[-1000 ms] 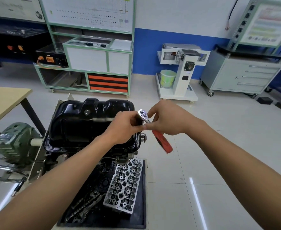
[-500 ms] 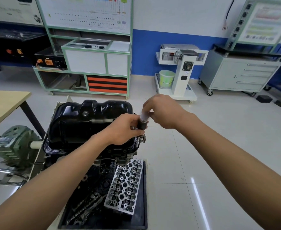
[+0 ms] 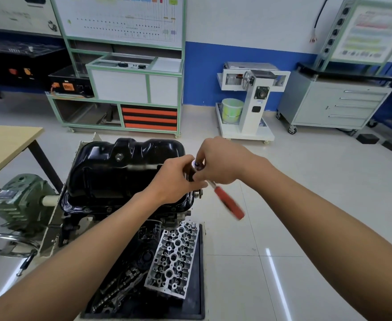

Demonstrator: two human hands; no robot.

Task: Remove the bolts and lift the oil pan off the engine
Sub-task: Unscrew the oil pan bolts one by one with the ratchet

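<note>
Pale glossy floor tile runs back to a blue-and-white wall lined with green-framed training rigs and a grey drawer cabinet. Near the camera, the black oil pan (image 3: 125, 172) sits on top of the upturned engine (image 3: 86, 212), its flange apparently down on the block, so I judge it is not yet free to lift.

The main risk is the socket (image 3: 191, 175) tipping off a bolt at the pan's right rim. A crooked push would round the head or let the tool slip towards the knuckles. A freed bolt could also drop among the parts around the cylinder head (image 3: 174, 258) below.

Both forearms reach forward and meet at that right rim. The left hand (image 3: 176, 179) has its fingers curled round the dark socket, steadying it. The right hand (image 3: 220, 163) sits just above, closed over the chrome head of the ratchet (image 3: 229, 202). The ratchet's red handle juts down to the right, blurred.
</note>
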